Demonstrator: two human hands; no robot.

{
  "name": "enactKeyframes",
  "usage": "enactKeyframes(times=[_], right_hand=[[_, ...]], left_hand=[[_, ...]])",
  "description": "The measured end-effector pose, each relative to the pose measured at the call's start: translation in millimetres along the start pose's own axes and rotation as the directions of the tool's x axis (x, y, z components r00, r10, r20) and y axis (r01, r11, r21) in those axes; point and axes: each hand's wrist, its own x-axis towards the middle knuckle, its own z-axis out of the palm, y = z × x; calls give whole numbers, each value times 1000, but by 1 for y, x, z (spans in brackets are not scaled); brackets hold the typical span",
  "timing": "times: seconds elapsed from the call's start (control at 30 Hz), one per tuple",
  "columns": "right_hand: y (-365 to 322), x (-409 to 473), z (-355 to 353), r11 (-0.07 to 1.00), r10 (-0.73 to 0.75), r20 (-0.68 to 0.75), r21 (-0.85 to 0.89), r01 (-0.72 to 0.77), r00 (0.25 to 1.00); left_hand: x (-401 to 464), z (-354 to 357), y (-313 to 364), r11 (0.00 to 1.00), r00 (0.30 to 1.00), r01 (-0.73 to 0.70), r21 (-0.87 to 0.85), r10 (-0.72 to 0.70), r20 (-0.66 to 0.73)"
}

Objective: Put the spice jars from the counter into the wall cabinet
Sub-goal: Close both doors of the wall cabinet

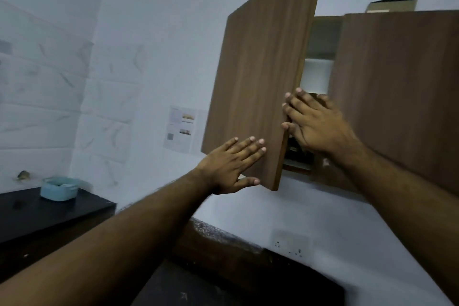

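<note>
The brown wood wall cabinet [397,87] hangs at the right. Its left door [260,77] stands partly swung out, leaving a narrow gap. My left hand [231,164] lies flat with straight fingers against the outer face of that door near its lower corner. My right hand [315,122] reaches into the gap, its fingers spread against the door's free edge. Inside the gap I make out a white shelf area and some dark shapes low down, too blurred to name. No spice jar is plainly visible.
A black counter [37,218] at the left carries a light blue tub [58,189]. A paper sheet [182,126] is stuck on the white wall. A wall socket [289,246] sits below the cabinet. A cardboard box [391,5] rests on top of the cabinet.
</note>
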Motion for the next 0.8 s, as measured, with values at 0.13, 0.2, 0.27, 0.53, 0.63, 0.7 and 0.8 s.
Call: enactKeyframes(times=[0.13,0.2,0.27,0.53,0.63,0.7,0.8], right_hand=[[19,-24,24,994,107,235,-6,-109,966],[18,-33,41,991,131,291,-7,-134,948],[13,-42,58,982,178,337,-4,-188,924],[18,-36,118,917,372,399,-17,-399,838],[25,-31,141,895,417,423,-39,-444,804],[27,-27,156,868,458,450,-39,-495,767],[33,-15,175,822,514,504,-59,-566,694]], left_hand=[[39,20,19,998,996,61,-29,-59,62],[54,27,23,996,992,82,-27,-79,100],[73,36,28,996,988,83,-35,-78,137],[144,84,37,994,986,14,-105,3,164],[164,106,36,995,986,-13,-96,29,164],[175,121,33,995,984,-31,-96,47,170],[197,146,28,992,989,-55,-114,69,131]])
